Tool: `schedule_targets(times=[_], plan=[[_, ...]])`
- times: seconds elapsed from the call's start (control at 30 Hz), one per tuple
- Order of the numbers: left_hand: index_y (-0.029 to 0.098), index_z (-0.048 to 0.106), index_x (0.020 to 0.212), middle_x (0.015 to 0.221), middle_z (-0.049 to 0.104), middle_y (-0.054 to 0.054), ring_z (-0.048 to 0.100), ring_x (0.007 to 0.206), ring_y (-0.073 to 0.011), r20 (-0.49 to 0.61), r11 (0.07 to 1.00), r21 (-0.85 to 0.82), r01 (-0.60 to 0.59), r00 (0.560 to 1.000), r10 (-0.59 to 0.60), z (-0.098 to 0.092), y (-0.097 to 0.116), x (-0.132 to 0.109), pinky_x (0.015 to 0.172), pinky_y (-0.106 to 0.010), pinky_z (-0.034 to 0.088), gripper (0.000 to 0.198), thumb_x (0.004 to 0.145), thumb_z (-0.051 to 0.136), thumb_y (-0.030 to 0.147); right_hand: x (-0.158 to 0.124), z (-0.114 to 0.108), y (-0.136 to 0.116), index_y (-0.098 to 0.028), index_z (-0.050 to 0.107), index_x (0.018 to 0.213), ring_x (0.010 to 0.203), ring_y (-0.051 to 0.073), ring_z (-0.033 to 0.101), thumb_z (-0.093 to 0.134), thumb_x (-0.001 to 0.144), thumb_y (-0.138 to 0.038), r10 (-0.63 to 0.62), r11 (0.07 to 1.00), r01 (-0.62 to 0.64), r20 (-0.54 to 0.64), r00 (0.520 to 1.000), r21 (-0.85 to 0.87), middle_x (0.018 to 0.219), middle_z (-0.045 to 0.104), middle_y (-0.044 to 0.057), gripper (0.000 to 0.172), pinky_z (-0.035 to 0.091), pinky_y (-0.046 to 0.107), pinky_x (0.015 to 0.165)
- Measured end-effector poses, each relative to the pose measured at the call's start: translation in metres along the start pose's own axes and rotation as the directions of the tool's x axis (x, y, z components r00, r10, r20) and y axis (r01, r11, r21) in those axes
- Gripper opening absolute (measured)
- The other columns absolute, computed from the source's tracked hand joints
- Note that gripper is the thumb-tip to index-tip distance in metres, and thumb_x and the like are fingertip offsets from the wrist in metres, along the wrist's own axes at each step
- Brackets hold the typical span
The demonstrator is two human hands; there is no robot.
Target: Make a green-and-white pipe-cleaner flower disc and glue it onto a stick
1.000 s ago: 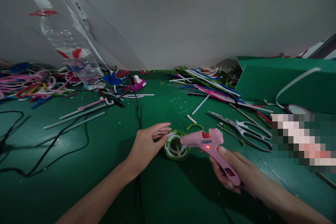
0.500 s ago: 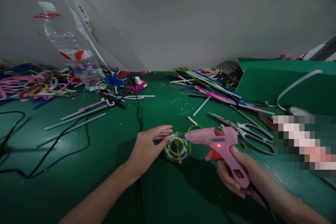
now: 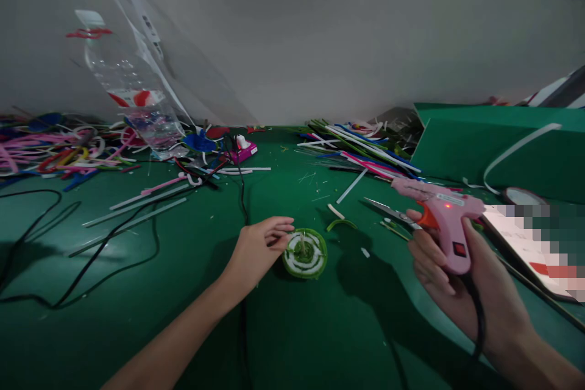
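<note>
A round green-and-white spiral piece [image 3: 304, 254] lies on the green table, a thin stick rising from its centre. At its left edge are the bent fingers of my left hand [image 3: 260, 250], fingertips close together against the rim. My right hand [image 3: 466, 280] is wrapped round a pink glue gun [image 3: 450, 213] with its red light lit, held up to the right of the spiral, nozzle pointing left. A curved green strip [image 3: 342, 224] and a short cream piece [image 3: 336, 211] lie just beyond the spiral.
Scissors [image 3: 388, 212] lie partly behind my right hand. Coloured strips [image 3: 365, 146] and a green board [image 3: 503, 146] are behind. A clear bottle [image 3: 132, 85], purple plug block [image 3: 244, 150] and black cable [image 3: 109, 237] stand or lie left; a phone-like object [image 3: 530, 250] is at right.
My right hand has lifted the glue gun away from the spiral, up and to the right. The spiral has turned or tilted slightly beside my left hand, uncovering the green strip behind.
</note>
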State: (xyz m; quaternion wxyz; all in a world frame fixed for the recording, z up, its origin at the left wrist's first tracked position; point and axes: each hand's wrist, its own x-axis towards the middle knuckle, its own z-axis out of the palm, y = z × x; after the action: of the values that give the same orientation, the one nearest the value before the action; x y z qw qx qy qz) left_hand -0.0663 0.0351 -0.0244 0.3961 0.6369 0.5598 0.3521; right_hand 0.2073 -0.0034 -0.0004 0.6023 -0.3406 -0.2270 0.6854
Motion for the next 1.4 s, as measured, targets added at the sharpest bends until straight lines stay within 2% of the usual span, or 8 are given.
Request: schedule_targets(times=[0.17, 0.33, 0.43, 0.5, 0.63, 1.07, 1.23, 1.4], plan=[[0.016, 0.063, 0.097, 0.094, 0.071, -0.008, 0.066, 0.087, -0.0213, -0.025, 0.999, -0.023, 0.029, 0.999, -0.03, -0.009, -0.001, 0.005, 0.079, -0.034, 0.053, 0.026, 0.072, 0.057, 0.019, 0.004, -0.003, -0.001, -0.016, 0.058, 0.103, 0.039, 0.008, 0.027, 0.036, 0.09, -0.04, -0.049, 0.993, 0.047, -0.022, 0.999, -0.105, 0.056, 0.036, -0.003, 0.035, 0.027, 0.016, 0.031], [0.016, 0.065, 0.094, 0.088, 0.072, -0.007, 0.066, 0.083, -0.0222, -0.045, 0.998, -0.035, 0.059, 0.997, -0.061, -0.029, -0.003, 0.011, 0.079, -0.036, 0.052, 0.027, 0.068, 0.058, 0.016, 0.013, -0.004, -0.004, -0.019, 0.057, 0.086, 0.04, 0.011, 0.034, 0.027, 0.09, -0.053, -0.04, 0.807, 0.019, -0.021, 0.999, -0.59, 0.053, 0.046, -0.001, 0.045, 0.021, 0.02, 0.032], [0.015, 0.067, 0.09, 0.085, 0.072, -0.008, 0.067, 0.082, -0.022, 0.002, 0.995, -0.057, 0.086, 0.996, -0.086, -0.038, -0.006, 0.013, 0.077, -0.034, 0.052, 0.024, 0.067, 0.06, 0.017, 0.029, 0.003, -0.011, -0.019, 0.055, 0.093, 0.043, 0.013, 0.04, 0.028, 0.089, -0.055, -0.031, 0.467, 0.089, 0.085, 0.996, -0.88, 0.055, 0.049, -0.002, 0.044, 0.028, 0.023, 0.038], [0.015, 0.067, 0.089, 0.083, 0.072, -0.008, 0.067, 0.081, -0.0221, 0.038, 0.991, -0.075, 0.11, 0.993, -0.107, -0.043, -0.008, 0.013, 0.076, -0.033, 0.052, 0.024, 0.067, 0.061, 0.017, 0.045, 0.013, -0.014, -0.019, 0.057, 0.089, 0.046, 0.014, 0.045, 0.03, 0.089, -0.054, -0.08, 0.101, 0.212, 0.204, 0.976, -0.972, 0.053, 0.05, -0.002, 0.044, 0.033, 0.025, 0.046], [0.015, 0.067, 0.089, 0.083, 0.073, -0.008, 0.066, 0.082, -0.0222, 0.075, 0.984, -0.097, 0.148, 0.987, -0.141, -0.053, -0.002, 0.011, 0.074, -0.032, 0.05, 0.024, 0.066, 0.062, 0.018, 0.08, 0.042, -0.004, -0.02, 0.055, 0.092, 0.06, 0.02, 0.058, 0.031, 0.09, -0.051, -0.033, -0.506, 0.278, 0.341, 0.94, -0.816, 0.067, 0.062, 0.004, 0.04, 0.034, 0.026, 0.053], [0.017, 0.066, 0.073, 0.075, 0.067, -0.003, 0.06, 0.071, -0.017, 0.239, 0.98, -0.109, 0.168, 0.961, -0.138, -0.068, 0.025, -0.002, 0.066, -0.028, 0.043, 0.009, 0.068, 0.062, 0.023, 0.142, 0.097, 0.086, -0.013, 0.053, 0.104, 0.078, 0.026, 0.065, 0.021, 0.092, -0.05, -0.114, -0.56, 0.183, 0.294, 0.949, -0.808, 0.089, 0.067, 0.015, 0.05, 0.043, 0.031, 0.064], [0.017, 0.065, 0.074, 0.074, 0.066, -0.002, 0.06, 0.071, -0.0163, 0.25, 0.977, -0.125, 0.171, 0.959, -0.136, -0.066, 0.023, -0.002, 0.068, -0.027, 0.043, 0.008, 0.068, 0.063, 0.022, 0.115, 0.093, 0.057, -0.017, 0.057, 0.098, 0.087, 0.023, 0.062, 0.023, 0.094, -0.043, -0.118, -0.59, 0.256, 0.395, 0.911, -0.766, 0.099, 0.065, 0.013, 0.043, 0.04, 0.027, 0.065], [0.017, 0.065, 0.074, 0.077, 0.067, -0.003, 0.059, 0.073, -0.0167, 0.261, 0.976, -0.14, 0.168, 0.957, -0.127, -0.063, 0.025, -0.004, 0.067, -0.027, 0.042, 0.007, 0.069, 0.063, 0.021, 0.079, 0.043, -0.014, -0.017, 0.061, 0.088, 0.073, 0.027, 0.064, 0.026, 0.094, -0.037, -0.202, -0.646, 0.178, 0.391, 0.898, -0.742, 0.082, 0.068, 0.011, 0.041, 0.036, 0.029, 0.055]])
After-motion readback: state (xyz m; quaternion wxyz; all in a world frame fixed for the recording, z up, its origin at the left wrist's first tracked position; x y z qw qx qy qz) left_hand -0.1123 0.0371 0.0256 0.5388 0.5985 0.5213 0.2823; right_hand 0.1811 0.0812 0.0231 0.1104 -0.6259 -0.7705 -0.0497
